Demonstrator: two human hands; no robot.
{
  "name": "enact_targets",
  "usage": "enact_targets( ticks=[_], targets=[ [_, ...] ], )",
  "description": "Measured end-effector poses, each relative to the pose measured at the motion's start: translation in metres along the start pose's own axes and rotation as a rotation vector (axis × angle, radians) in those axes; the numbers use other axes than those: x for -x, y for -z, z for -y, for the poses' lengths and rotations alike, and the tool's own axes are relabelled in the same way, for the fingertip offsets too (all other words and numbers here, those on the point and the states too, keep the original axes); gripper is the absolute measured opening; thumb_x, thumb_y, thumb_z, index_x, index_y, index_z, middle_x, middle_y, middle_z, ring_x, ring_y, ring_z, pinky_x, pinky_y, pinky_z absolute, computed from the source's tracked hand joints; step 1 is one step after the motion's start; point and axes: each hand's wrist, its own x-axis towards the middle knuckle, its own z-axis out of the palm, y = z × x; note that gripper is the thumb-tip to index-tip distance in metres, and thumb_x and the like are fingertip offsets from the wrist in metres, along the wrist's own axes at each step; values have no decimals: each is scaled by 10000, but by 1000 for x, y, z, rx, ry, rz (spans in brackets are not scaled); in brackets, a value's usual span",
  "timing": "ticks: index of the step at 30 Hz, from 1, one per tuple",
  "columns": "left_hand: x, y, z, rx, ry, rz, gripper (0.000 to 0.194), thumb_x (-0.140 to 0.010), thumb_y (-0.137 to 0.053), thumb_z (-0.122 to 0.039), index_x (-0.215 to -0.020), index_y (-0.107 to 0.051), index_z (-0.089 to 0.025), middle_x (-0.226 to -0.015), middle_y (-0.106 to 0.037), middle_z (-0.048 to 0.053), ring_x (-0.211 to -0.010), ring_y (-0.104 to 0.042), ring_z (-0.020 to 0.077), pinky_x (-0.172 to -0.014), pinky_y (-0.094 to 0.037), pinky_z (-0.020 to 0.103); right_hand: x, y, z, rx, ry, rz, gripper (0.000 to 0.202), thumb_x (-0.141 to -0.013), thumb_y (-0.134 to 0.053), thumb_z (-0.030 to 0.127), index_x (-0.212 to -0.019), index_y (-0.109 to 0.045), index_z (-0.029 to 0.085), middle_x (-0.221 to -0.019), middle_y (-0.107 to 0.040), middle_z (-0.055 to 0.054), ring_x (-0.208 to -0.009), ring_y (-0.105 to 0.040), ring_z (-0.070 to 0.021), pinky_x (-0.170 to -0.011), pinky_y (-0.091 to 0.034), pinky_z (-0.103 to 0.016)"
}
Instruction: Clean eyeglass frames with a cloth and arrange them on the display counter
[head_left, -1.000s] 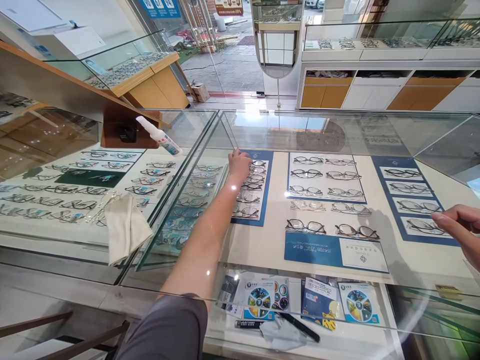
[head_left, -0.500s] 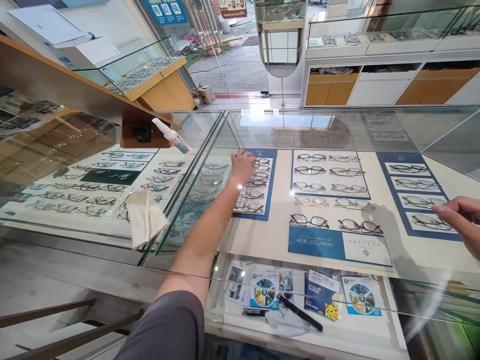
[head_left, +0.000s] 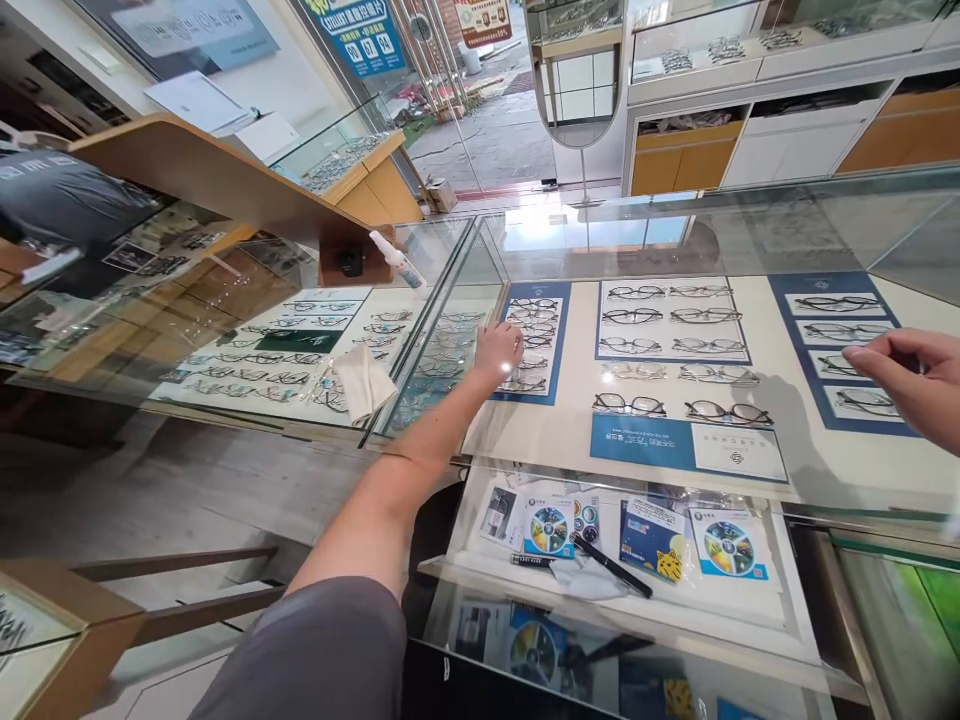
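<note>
So the left hand [head_left: 499, 348] has moved down the left blue board [head_left: 559, 345] toward the near end since the last frame; the right hand [head_left: 911, 375] looks about where it was. The glasses [head_left: 534, 304] on that left board lie in a column just beside the left hand's curled fingers, but I can't tell if they're pinching a pair. On the right, thumb and forefinger are drawn close at the third pair [head_left: 834, 366] on the right blue board [head_left: 810, 284] (grip or just a hover, can't tell). I'd go by rims and temples, keep off the lenses and not brush neighbouring pairs. Further out: a black pen [head_left: 611, 567] nearer the body, cloth [head_left: 364, 382] and spray bottle [head_left: 397, 260] off left.
</note>
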Motion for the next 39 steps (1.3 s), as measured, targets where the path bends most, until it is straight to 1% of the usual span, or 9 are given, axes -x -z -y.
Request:
enact_targets(
  ticks=[3, 5, 9, 13, 20, 25, 31, 35, 39],
  targets=[
    [32, 2, -3, -3, -50, 61, 240, -1025, -539, -251, -1050, -773, -202, -1134, -750, 149, -1166, -634, 336, -982, -445, 477, 0, 3, 10, -7, -90, 31, 508, -888, -580, 741, -717, -537, 264, -534, -488, 9, -541, -433, -205, -627, -322, -389],
    [50, 4, -2, -10, -84, 102, 213, -990, -588, -248, -1053, -788, -208, -1124, -745, 142, -1158, -639, 329, -983, -458, 464, 1, 4, 14, -8, -86, 37, 497, -880, -578, 737, -728, -545, 265, -538, -496, 6, -549, -438, -208, -635, -320, -387],
    [64, 10, 8, -36, -134, 170, 230, -958, -650, -267, -1094, -827, -213, -1167, -742, 143, -1195, -634, 346, -992, -471, 473, 2, 5, 20, -10, -102, 41, 481, -871, -576, 726, -739, -548, 264, -538, -487, 12, -563, -428, -202, -643, -315, -377],
    [60, 8, 15, -59, -162, 212, 235, -982, -629, -253, -1002, -858, -209, -1132, -757, 152, -1172, -639, 343, -985, -464, 481, 3, 5, 22, -10, -84, 30, 482, -860, -572, 717, -721, -524, 258, -561, -490, 13, -582, -417, -195, -639, -308, -370],
    [59, 1, 15, -82, -185, 210, 275, -979, -594, -186, -915, -859, -215, -1072, -767, 158, -1168, -645, 341, -995, -449, 491, 4, 4, 21, -21, -69, 25, 465, -894, -573, 682, -723, -495, 257, -563, -474, 34, -572, -404, -183, -622, -303, -368],
    [56, 3, 18, -93, -166, 177, 266, -953, -616, -199, -1059, -859, -220, -1140, -760, 156, -1187, -647, 348, -985, -456, 479, 5, 5, 22, -22, -55, 29, 478, -892, -577, 695, -720, -501, 256, -556, -482, 29, -572, -425, -188, -624, -303, -368],
    [28, -4, 18, -99, -114, 168, 309, -988, -588, -211, -1135, -857, -245, -1174, -753, 155, -1206, -638, 353, -984, -466, 474, 4, 4, 20, -16, -55, 23, 474, -893, -571, 691, -719, -495, 256, -563, -485, 29, -571, -419, -186, -619, -302, -368],
    [15, -10, 14, -95, -107, 197, 246, -962, -644, -185, -1023, -873, -247, -1125, -766, 145, -1188, -637, 345, -992, -453, 462, 3, 4, 22, -13, -81, 32, 477, -884, -575, 702, -717, -514, 259, -541, -473, 27, -571, -419, -193, -620, -309, -369],
    [11, -12, 12, -92, -102, 213, 262, -948, -629, -137, -892, -867, -233, -1090, -768, 144, -1162, -638, 338, -993, -437, 465, 5, 5, 23, -31, -79, 37, 481, -895, -577, 699, -723, -513, 254, -555, -482, 25, -583, -417, -188, -630, -306, -365]
  ],
)
